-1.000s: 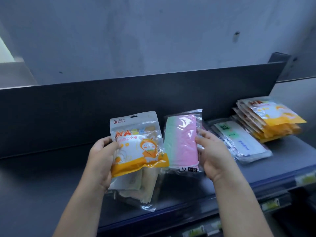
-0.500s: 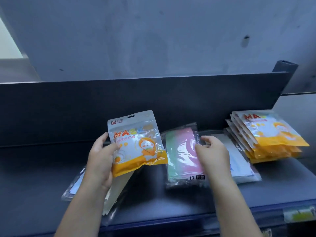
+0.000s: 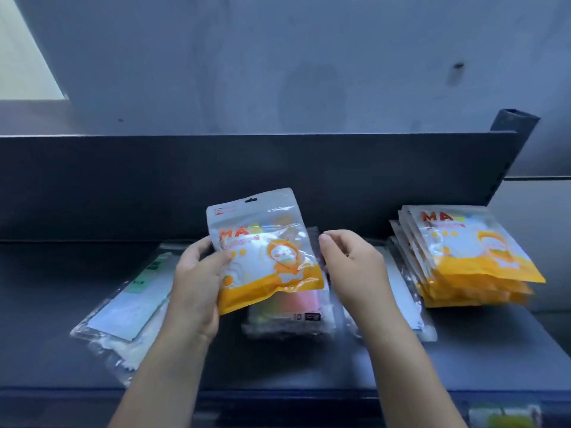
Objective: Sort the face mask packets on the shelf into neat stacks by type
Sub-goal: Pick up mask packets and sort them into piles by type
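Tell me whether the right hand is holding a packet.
No, the right hand hovers empty beside the orange packet that the left hand grips.

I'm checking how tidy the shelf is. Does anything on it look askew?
Yes: the clear packets at the far left lie diagonally and fanned apart, unlike the squarer orange packet stack at the right. One matching orange packet is off that stack, held in the left hand.

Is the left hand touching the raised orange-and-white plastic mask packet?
Touching. Head view: the left hand grips the raised orange-and-white plastic mask packet, thumb pressed on its front, fingers behind.
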A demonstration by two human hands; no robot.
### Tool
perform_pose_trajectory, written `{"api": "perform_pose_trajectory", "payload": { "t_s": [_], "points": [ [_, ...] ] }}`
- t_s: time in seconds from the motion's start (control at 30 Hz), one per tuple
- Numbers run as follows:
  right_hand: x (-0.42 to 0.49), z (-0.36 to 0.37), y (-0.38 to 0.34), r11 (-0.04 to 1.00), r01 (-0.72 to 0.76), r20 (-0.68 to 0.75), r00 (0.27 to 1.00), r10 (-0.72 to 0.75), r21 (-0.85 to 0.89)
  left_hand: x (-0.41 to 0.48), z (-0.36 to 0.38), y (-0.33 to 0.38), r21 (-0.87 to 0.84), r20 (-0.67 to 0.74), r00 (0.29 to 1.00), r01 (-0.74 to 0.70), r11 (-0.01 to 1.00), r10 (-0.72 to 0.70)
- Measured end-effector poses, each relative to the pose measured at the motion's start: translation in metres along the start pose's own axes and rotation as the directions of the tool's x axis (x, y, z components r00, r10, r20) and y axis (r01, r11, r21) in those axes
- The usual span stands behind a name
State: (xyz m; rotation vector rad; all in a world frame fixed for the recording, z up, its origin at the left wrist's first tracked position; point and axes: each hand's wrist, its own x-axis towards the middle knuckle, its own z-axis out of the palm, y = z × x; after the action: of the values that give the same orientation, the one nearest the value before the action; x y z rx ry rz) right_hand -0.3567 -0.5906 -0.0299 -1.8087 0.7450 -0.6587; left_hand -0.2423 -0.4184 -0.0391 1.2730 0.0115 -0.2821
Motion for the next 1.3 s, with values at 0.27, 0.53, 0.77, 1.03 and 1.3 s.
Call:
{"api": "perform_pose_trajectory", "payload": {
  "t_s": [0.27, 0.53, 0.77, 1.03, 1.3],
  "points": [
    [0.011, -0.096, 0.010, 0.988, 0.075, -0.246, 0.963, -0.107, -0.135, -0.050, 0.146, -0.037, 0.217, 0.231, 0.973, -0.075, 0.973, 0.024],
    [0.041, -0.179, 0.048, 0.929, 0.019, -0.534, 0.814, -0.230, -0.370, -0.079, 0.236, -0.045, 0.470, 0.590, 0.807, -0.385, 0.794, 0.042],
    [0.077, -0.209, 0.067, 0.952, -0.073, -0.512, 0.854, -0.095, -0.298, -0.077, 0.285, -0.063, 0.648, 0.632, 0.772, -0.577, 0.497, 0.070],
    [0.087, -0.222, 0.078, 0.921, -0.155, -0.426, 0.905, -0.012, -0.357, -0.067, 0.289, -0.089, 0.763, 0.591, 0.807, -0.565, 0.315, 0.015],
    [0.071, -0.208, 0.074, 0.857, -0.004, -0.383, 0.896, -0.226, -0.515, -0.073, 0.285, -0.081, 0.694, 0.662, 0.724, -0.690, 0.206, 0.195]
  ]
}}
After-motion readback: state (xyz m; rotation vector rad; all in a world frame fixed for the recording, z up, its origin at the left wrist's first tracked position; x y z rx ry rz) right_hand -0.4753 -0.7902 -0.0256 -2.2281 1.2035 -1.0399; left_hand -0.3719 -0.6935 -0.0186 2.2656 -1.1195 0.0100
